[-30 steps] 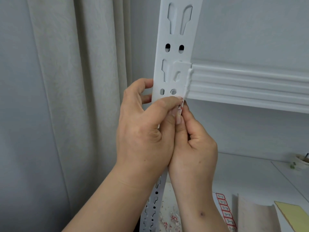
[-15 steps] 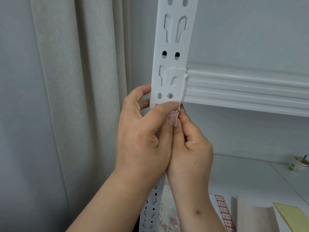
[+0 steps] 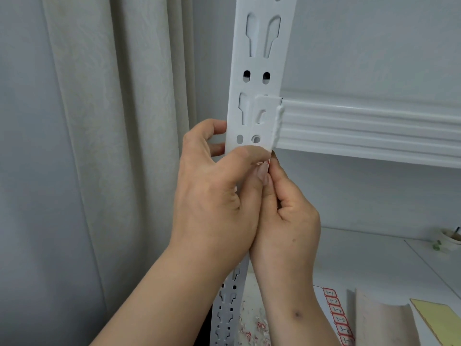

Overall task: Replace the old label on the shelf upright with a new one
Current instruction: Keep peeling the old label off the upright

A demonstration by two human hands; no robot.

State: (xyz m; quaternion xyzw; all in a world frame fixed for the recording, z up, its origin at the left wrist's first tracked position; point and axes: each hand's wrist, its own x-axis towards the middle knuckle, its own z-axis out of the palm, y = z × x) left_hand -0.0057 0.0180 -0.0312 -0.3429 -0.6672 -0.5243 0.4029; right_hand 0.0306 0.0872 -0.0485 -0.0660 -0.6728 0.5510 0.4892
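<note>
A white slotted shelf upright [image 3: 259, 66] rises through the middle of the view. My left hand [image 3: 214, 196] wraps round it, fingers behind and thumb across the front. Just under the beam bracket, a small red-and-white label [image 3: 265, 163] shows between my fingertips. My right hand [image 3: 287, 216] is curled, its thumb and forefinger pinching the label's right edge. Most of the label is hidden by my thumbs.
A white shelf beam [image 3: 374, 128] runs right from the upright. A sheet of red-bordered labels [image 3: 336, 318] lies on the shelf board below, next to torn label scraps [image 3: 252, 330], a beige roll [image 3: 379, 320] and a yellow sheet [image 3: 439, 320]. A curtain [image 3: 119, 146] hangs left.
Both hands have sunk slightly in the view relative to a second ago, as has the beam. The visible part of the label between my fingertips has become smaller.
</note>
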